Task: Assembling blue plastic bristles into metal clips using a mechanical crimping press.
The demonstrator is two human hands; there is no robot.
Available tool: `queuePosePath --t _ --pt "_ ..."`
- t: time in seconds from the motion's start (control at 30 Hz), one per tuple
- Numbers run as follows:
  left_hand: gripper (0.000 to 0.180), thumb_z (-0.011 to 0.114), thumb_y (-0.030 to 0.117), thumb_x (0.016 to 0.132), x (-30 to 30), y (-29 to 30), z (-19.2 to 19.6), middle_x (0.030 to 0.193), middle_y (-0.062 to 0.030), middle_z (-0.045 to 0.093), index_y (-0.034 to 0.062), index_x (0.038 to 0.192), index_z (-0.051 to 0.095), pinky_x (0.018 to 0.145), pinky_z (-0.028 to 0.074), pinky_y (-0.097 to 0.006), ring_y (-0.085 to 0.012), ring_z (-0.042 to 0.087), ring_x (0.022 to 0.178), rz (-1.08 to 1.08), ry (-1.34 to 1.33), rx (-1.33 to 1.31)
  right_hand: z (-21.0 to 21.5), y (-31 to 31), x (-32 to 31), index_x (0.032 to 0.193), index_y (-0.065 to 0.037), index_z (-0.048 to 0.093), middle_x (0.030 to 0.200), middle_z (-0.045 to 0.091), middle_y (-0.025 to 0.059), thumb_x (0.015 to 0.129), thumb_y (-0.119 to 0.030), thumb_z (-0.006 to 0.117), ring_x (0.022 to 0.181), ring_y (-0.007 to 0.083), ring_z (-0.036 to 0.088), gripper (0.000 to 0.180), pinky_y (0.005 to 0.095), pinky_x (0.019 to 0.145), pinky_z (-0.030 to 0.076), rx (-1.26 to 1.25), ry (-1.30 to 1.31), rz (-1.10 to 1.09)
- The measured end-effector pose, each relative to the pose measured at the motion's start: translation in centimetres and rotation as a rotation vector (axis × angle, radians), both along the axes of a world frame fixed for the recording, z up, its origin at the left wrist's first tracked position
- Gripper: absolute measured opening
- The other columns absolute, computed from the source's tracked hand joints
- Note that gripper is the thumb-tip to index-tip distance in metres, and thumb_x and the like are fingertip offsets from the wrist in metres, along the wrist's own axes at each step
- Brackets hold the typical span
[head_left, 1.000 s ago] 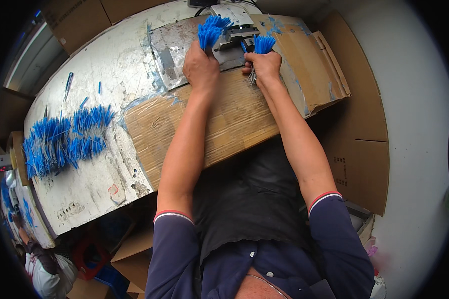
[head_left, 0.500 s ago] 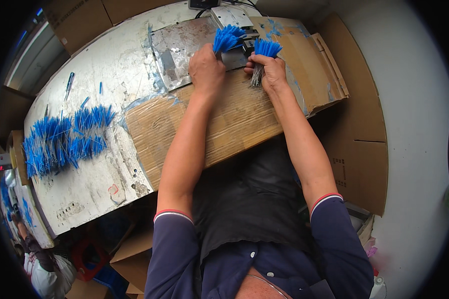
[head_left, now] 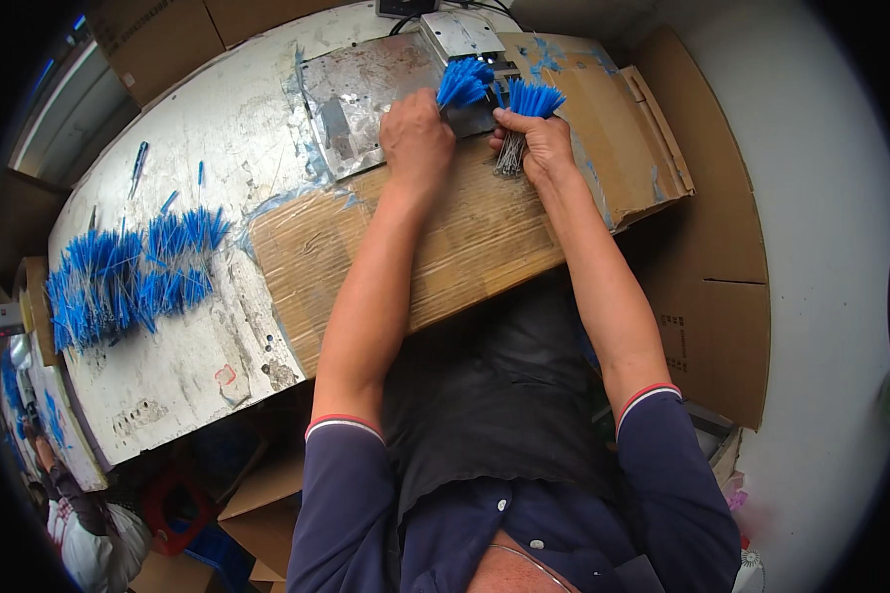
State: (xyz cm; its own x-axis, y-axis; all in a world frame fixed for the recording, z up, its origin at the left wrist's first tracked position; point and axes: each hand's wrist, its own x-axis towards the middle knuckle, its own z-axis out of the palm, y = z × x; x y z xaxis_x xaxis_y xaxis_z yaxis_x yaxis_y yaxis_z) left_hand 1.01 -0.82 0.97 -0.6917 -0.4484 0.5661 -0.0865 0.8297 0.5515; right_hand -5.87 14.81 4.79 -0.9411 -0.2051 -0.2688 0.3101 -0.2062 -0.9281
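Two bunches of blue-tipped wires at far edge of bench, just in front of small grey metal box. Left bunch fans up out of left hand, fist clenched round its lower end, blue tips above knuckles. Right bunch sits in right hand, fingers closed on its middle; blue ends stick up, bare metal ends hang below the fist. Hands near each other, apart, over a metal plate and cardboard sheet. Big pile of blue wires lies well off to left on white table.
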Motion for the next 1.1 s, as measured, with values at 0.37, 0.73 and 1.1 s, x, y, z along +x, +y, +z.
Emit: queuePosePath --t 0.37,0.73,1.1 --pt "0.01 0.061 0.009 0.086 0.0 -0.2 0.3 0.086 -0.0205 0.068 0.0046 0.095 0.063 0.074 0.049 -0.052 -0.0416 0.066 0.084 0.132 0.082 0.245 -0.2 -1.2 0.1 0.081 0.005 0.063 0.071 0.065 0.0134 0.076 0.008 0.074 0.054 0.0202 0.065 0.012 0.0318 0.044 0.057 0.183 0.083 -0.017" --pt "0.008 0.062 0.01 0.086 -0.5 -0.5 -0.3 0.084 -0.0201 0.066 0.0049 0.093 0.062 0.075 0.047 -0.053 -0.0421 0.063 0.084 0.122 0.229 0.161 -0.4 -2.9 -0.6 0.078 0.006 0.059 0.069 0.065 0.0169 0.076 0.008 0.074 0.052 0.0238 0.065 0.015 0.0344 0.042 0.058 0.24 0.065 -0.121" --pt "0.019 0.063 0.005 0.082 -0.2 0.1 0.0 0.089 -0.0177 0.068 0.005 0.101 0.065 0.078 0.05 -0.049 -0.0383 0.065 0.086 0.009 -0.008 0.182 -0.2 -0.4 0.0 0.086 0.009 0.066 0.075 0.067 0.0156 0.08 0.004 0.073 0.058 0.0236 0.067 0.011 0.0359 0.052 0.063 -0.106 0.012 -0.01"
